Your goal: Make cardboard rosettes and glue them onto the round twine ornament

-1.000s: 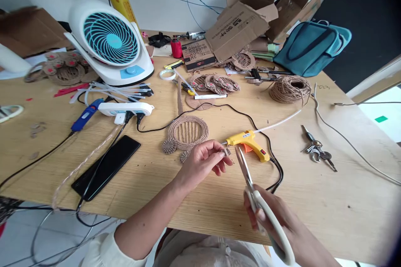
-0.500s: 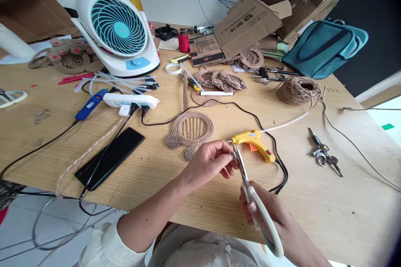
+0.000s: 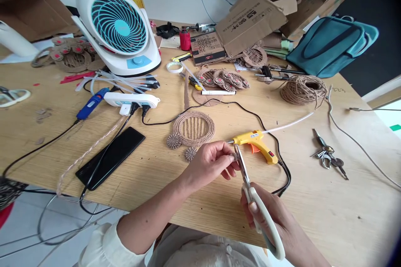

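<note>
My right hand [image 3: 266,210] grips a pair of scissors [image 3: 266,221] by its white handles, and the blades point up and away from me. Close by the scissor tips, my left hand [image 3: 217,159] pinches something small between thumb and forefinger; most of it is hidden. Just beyond the fingertips lies a yellow glue gun [image 3: 255,144] with a glue stick in its back end. A ring of coiled brown cord [image 3: 178,124] with strands across its middle rests on the table, with small pleated rosettes [image 3: 190,154] beside it.
The wooden table [image 3: 313,208] also holds a black phone [image 3: 111,157], a power strip [image 3: 131,100], a fan [image 3: 117,33], keys [image 3: 328,154], a ball of twine [image 3: 302,90], finished-looking rings [image 3: 222,79], a teal bag [image 3: 332,46] and a cardboard box [image 3: 250,23]. Black cords run across it.
The view has shifted slightly, so things on the table appear a little further right. Both hands keep nearly the same pose, with the scissors still at the left fingertips.
</note>
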`<state>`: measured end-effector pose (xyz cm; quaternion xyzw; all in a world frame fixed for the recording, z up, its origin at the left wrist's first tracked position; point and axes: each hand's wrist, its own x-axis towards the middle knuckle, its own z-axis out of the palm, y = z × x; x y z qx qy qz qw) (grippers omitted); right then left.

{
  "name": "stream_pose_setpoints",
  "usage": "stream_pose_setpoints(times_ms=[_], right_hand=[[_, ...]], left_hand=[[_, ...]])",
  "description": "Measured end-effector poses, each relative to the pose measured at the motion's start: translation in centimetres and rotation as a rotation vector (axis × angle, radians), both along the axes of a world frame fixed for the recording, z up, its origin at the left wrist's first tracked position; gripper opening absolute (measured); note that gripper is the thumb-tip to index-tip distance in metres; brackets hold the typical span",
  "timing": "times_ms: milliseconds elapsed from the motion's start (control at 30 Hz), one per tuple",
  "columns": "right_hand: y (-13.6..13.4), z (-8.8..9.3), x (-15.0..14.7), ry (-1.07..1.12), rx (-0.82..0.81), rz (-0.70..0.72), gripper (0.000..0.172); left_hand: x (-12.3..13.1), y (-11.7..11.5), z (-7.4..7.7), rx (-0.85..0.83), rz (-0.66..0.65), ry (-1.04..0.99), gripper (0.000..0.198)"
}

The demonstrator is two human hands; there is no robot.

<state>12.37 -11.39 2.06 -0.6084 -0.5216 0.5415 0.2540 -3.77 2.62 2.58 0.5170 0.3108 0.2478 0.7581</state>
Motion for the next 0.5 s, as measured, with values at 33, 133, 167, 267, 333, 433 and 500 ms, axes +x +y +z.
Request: stream_pose_setpoints(times_ms=[33,133,167,267,333,433,500], right_hand=[[0.02,0.05,0.01,0.002,-0.006,0.004,0.049],[0.08,0.20,0.03,0.004,-0.021,0.013,0.049],[0.09,0.23,0.04,0.002,-0.020,0.014,0.049],[0.04,0.15,0.05,-0.005,-0.004,0.009,0.049],[0.00,0.02,0.04,-0.002,0.000,0.003,0.049],[0.06,-0.12,-0.02,0.028,0.006,-0.008,0.048],[0.17,-0.11,-0.07,0.046,0.016,-0.015,0.048]], left_hand=[[0.01,0.00,0.00,0.000,0.001,0.005,0.014],[0.00,-0.02,0.01,0.001,0.002,0.016,0.014],[0.00,-0.02,0.04,0.002,0.002,0.018,0.014],[-0.01,-0.04,0.12,0.002,0.002,0.021,0.014],[-0.02,-0.05,0.14,0.002,0.005,0.021,0.014],[-0.04,-0.02,0.06,0.008,0.005,0.023,0.015],[-0.05,0.01,-0.01,0.011,0.003,0.018,0.015]])
